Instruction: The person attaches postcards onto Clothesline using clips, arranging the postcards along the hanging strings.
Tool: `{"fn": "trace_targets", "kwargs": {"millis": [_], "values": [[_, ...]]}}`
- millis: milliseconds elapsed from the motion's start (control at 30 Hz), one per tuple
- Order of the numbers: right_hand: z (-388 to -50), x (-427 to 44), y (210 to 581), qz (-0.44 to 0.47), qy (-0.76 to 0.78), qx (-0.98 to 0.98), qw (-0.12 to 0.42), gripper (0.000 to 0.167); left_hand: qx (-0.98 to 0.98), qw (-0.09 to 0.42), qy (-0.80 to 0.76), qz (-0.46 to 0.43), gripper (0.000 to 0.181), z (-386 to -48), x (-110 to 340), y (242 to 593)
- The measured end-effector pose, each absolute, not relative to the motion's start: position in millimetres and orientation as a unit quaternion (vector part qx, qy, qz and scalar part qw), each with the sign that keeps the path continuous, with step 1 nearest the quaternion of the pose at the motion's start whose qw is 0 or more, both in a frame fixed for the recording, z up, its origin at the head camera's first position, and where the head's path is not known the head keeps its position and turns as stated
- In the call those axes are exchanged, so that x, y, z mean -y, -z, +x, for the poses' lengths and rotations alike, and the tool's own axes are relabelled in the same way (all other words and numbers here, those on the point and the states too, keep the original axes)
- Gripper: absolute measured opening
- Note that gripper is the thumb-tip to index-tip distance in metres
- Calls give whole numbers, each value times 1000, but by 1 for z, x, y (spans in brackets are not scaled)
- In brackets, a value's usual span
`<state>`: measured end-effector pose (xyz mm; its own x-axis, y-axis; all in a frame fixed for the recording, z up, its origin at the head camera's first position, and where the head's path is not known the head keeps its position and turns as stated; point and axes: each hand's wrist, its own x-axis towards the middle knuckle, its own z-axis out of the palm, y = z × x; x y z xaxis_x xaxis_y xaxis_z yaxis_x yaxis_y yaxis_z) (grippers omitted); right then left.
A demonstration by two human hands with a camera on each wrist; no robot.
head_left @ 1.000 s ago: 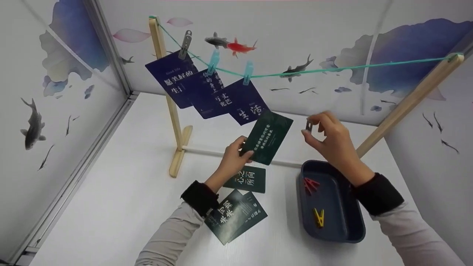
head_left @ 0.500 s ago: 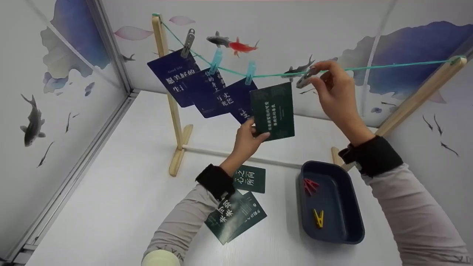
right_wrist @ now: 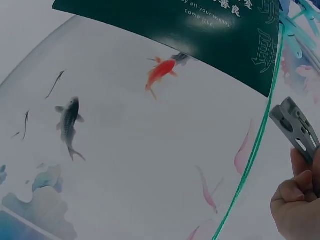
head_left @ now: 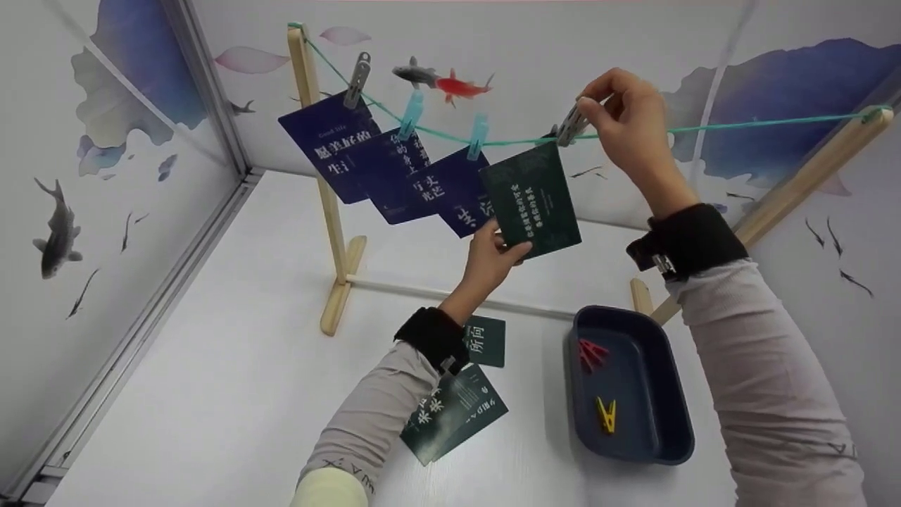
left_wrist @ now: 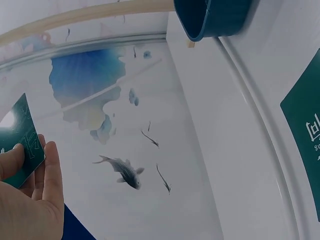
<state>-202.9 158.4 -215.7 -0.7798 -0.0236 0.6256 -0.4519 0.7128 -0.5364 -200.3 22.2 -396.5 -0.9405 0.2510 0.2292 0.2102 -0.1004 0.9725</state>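
Observation:
My left hand [head_left: 490,262] pinches the lower left corner of a dark green card [head_left: 533,201] with white lettering, thumb in front. The card's upper edge is up at the green cord [head_left: 739,126]. With thumb and fingers my right hand [head_left: 631,127] pinches a grey clothespin [head_left: 572,127] close to the card's upper right corner. In the right wrist view the clothespin [right_wrist: 297,127] appears just apart from the card's corner, beside the cord. To the left, blue cards [head_left: 331,148] hang from the cord by a grey clothespin [head_left: 357,81] and two light blue clothespins [head_left: 477,137].
A dark blue bin [head_left: 633,384] on the white table holds red clothespins [head_left: 593,354] and a yellow clothespin [head_left: 607,415]. More green cards [head_left: 468,408] lie on the table below my left forearm. Wooden posts [head_left: 304,67] carry the cord.
My left hand has raised the green card to the cord, turning it more upright. My right hand has lifted the grey clothespin from above the bin to the cord near the card's corner.

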Motion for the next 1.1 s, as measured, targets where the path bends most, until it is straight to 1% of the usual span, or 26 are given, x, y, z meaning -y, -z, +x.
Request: {"fn": "trace_targets", "kwargs": {"millis": [100,400,533,667,733,833,967,1100], "values": [[-205,-160,213,123,-341,891,274,18,-665,18,-726,172,45,-201,-25,399],[-210,-159,214,111,-319,917,212,20,-649,32,-741,170,44,-203,-28,396],[-209,-161,212,104,-306,930,177,25,-651,35,-740,164,45,-207,-30,395],[-208,-162,212,106,-298,937,150,30,-660,24,-732,164,45,-210,-34,395],[-207,-162,213,109,-295,938,146,31,-669,17,-724,165,45,-211,-36,395],[-207,-162,214,113,-292,938,150,31,-686,22,-709,161,49,-211,-37,396],[-206,-160,216,106,-295,936,160,32,-725,58,-671,144,51,-204,-36,402],[-203,-157,221,94,-300,934,171,33,-764,77,-629,124,41,-194,-36,414]]}}
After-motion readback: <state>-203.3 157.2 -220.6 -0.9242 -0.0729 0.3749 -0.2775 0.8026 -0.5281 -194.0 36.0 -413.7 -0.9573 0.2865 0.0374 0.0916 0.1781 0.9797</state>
